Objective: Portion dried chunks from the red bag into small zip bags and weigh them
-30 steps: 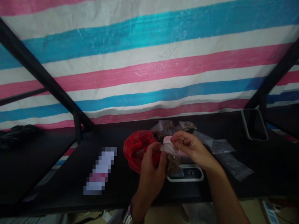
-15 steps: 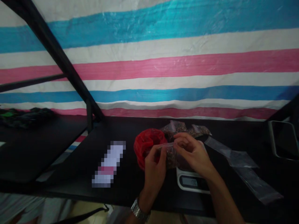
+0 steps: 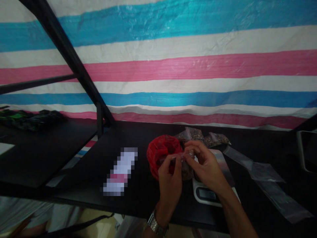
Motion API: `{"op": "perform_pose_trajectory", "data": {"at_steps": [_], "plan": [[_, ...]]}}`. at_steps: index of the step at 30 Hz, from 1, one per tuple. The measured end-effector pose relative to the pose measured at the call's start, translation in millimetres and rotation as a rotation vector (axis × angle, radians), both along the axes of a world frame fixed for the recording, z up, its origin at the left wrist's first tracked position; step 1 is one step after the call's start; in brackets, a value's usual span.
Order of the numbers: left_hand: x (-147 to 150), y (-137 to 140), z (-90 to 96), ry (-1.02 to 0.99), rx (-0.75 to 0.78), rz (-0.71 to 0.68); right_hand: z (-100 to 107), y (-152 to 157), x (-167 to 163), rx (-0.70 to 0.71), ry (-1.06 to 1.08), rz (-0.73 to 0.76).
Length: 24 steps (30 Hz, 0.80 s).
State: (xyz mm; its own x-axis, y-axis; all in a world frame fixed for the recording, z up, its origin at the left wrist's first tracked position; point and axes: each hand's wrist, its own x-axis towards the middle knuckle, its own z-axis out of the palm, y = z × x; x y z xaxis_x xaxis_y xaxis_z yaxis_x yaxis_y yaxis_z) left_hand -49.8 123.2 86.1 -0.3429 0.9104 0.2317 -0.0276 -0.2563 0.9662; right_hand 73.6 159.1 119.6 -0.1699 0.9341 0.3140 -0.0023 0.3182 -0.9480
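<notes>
Between both hands hangs a small clear zip bag [image 3: 187, 170] with brown bits inside. My left hand [image 3: 170, 178] pinches its top edge on the left. Thumb and fingers of my right hand [image 3: 204, 165] are closed on the same edge, at the right. Just behind the left hand sits a red plastic bag [image 3: 164, 147], its mouth gathered round; its contents are mostly hidden. A white kitchen scale [image 3: 198, 195] lies under the right hand and forearm, which partly cover it. Filled zip bags [image 3: 195, 134] lie beyond the hands.
Flat clear zip bags [image 3: 267, 173] lie to the right, near a phone-like device [image 3: 308, 150] at the frame's edge. On the left is a blurred-out pale rectangle [image 3: 121, 170] on the black table [image 3: 89, 178]. A black frame post [image 3: 66, 49] slants before the striped sheet.
The right hand has come closer to the left along the bag's top edge. The scale's plate shows more. The whole view has shifted slightly, with things appearing further right.
</notes>
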Motion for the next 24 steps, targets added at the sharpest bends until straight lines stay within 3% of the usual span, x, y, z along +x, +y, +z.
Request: {"op": "perform_pose_trajectory", "data": {"at_steps": [16, 24], "plan": [[-5.9, -8.0, 1.9, 0.119, 0.098, 0.107, 0.1, -9.0, -2.3, 0.054, 0.0, 0.013], [-15.9, -9.3, 5.9, 0.214, 0.195, 0.011, 2.4, -12.2, 1.2, 0.051, -0.01, 0.009]]}}
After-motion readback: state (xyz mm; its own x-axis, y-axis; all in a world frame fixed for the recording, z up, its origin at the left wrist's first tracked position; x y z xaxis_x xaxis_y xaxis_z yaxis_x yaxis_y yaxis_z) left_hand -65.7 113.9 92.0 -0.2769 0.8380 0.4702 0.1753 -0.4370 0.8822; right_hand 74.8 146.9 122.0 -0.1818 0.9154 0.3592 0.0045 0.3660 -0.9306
